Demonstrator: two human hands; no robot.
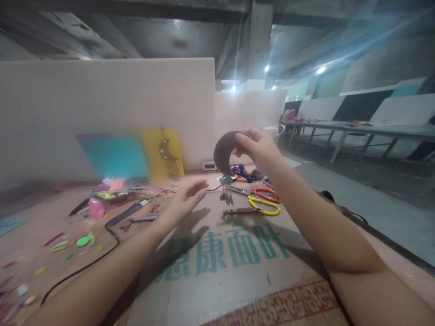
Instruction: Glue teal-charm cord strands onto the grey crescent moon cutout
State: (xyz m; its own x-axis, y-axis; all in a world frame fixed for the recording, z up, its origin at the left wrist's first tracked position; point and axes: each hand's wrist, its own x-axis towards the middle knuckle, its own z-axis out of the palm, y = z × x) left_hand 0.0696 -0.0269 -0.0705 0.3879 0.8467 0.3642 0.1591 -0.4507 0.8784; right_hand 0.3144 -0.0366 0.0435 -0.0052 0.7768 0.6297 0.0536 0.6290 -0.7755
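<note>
My right hand (253,147) pinches the upper tip of a dark crescent moon ornament (222,153) and holds it up above the cardboard. Small dangling pieces (226,198) hang on strings from its lower end. My left hand (190,194) hovers to the left of the danglers, fingers stretched out, holding nothing and apart from the ornament. Behind and below lie red-handled scissors (267,195), a yellow-handled cutting tool (265,206) and a blue glue gun (244,174).
Printed cardboard (238,276) covers the table before me. At left lie a power strip (127,213) with a black cord, a plastic bag pile (115,190) and scattered coloured scraps. A yellow board (163,154) with another crescent and a blue board (115,156) lean on the white partition (102,99).
</note>
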